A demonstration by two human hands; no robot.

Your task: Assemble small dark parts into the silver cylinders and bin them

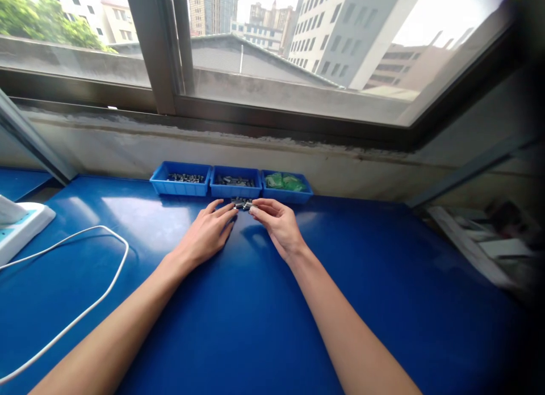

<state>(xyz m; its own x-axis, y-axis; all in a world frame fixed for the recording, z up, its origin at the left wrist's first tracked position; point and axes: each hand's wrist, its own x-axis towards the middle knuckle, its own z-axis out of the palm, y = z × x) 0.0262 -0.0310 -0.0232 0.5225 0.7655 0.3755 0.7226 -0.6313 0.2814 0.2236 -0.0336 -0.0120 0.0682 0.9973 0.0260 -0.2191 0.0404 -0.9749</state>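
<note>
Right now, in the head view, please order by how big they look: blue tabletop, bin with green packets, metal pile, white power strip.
1. Blue tabletop
2. White power strip, partly cut off
3. Bin with green packets
4. Metal pile

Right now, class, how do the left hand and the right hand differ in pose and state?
The left hand is palm down with fingers spread; the right hand is curled, thumb and fingertips together. The left hand grips nothing visible, while the right hand pinches a small metal part. Both are bare and reach the pile of metal parts.
</note>
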